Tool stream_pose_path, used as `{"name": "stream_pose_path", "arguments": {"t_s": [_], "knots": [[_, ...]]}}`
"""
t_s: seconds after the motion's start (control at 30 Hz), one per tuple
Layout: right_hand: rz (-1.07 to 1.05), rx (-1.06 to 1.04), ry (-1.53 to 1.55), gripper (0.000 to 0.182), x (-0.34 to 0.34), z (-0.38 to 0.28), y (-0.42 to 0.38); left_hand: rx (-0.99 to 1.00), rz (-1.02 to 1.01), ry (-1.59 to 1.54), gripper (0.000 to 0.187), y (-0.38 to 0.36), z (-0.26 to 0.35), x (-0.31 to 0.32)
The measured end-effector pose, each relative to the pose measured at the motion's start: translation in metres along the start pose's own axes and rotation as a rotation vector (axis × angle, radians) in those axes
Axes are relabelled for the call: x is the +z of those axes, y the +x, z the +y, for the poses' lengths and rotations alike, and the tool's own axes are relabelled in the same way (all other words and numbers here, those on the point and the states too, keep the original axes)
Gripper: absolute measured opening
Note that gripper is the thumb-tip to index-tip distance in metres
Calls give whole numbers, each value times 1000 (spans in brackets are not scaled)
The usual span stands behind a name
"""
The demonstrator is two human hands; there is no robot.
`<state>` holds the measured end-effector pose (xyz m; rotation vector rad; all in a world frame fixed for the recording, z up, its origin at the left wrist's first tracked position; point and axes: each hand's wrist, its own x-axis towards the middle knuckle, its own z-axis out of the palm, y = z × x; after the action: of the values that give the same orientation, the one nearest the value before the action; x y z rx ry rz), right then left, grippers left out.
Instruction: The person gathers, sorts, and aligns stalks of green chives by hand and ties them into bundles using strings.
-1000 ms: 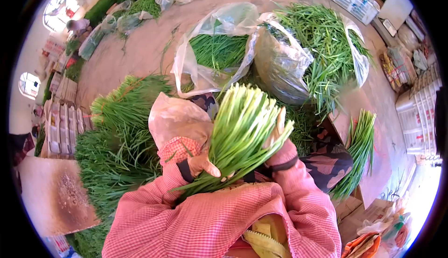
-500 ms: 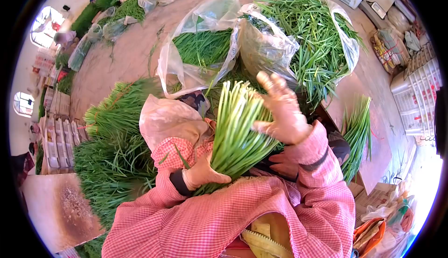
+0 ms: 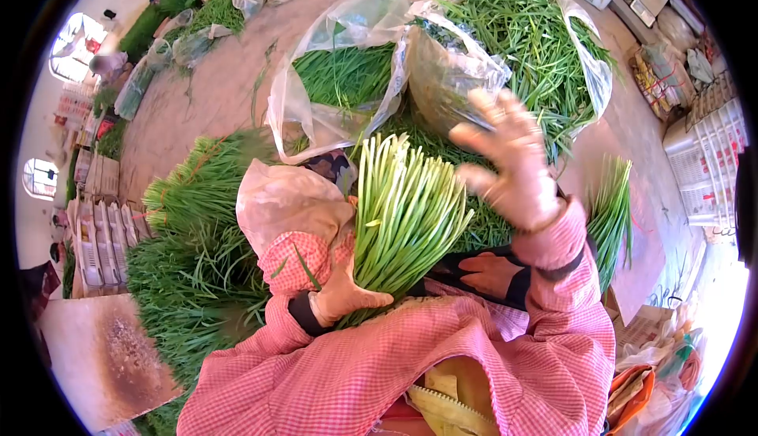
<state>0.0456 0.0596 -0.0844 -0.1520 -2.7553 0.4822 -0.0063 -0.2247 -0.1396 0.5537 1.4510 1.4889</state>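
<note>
My left hand (image 3: 347, 295) grips a thick bundle of garlic chives (image 3: 410, 219) near its lower part. The pale cut ends fan upward and the green leaves run down toward my lap. My right hand (image 3: 509, 164) is raised to the right of the bundle, apart from it, with fingers spread and smeared by motion. Nothing shows in it. On my left, a tied bunch of chives (image 3: 193, 183) lies on a darker green heap (image 3: 197, 270). A plastic cover (image 3: 292, 199) rests over my left knee.
Ahead on the floor stand an open clear bag (image 3: 276, 112) of chives and a larger bag (image 3: 592, 65) heaped with loose leaves. Another chive bunch (image 3: 612, 207) stands at the right. White crates (image 3: 703, 160) are at the far right, plastic bags (image 3: 659, 381) at lower right.
My right hand has moved up and to the right, away from the bundle. The chives have spread wider at their pale ends, while my left hand keeps its grip.
</note>
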Motion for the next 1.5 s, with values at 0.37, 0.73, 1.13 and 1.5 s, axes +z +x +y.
{"name": "stream_pose_path", "arguments": {"t_s": [0.37, 0.73, 1.13, 1.5], "knots": [[-474, -266, 648, 36, 80, 3, 0, -230, -147, -497, 75, -6, -1, -4], [-374, 14, 896, 24, 85, 7, -4, -220, -67, -641, 71, -5, 16, 7], [224, 608, 865, 41, 39, 55, 29, -207, -239, -586, 85, -10, -13, -17], [11, 790, 550, 29, 61, 105, 25, -393, -133, -744, 73, -18, -30, -39]]}}
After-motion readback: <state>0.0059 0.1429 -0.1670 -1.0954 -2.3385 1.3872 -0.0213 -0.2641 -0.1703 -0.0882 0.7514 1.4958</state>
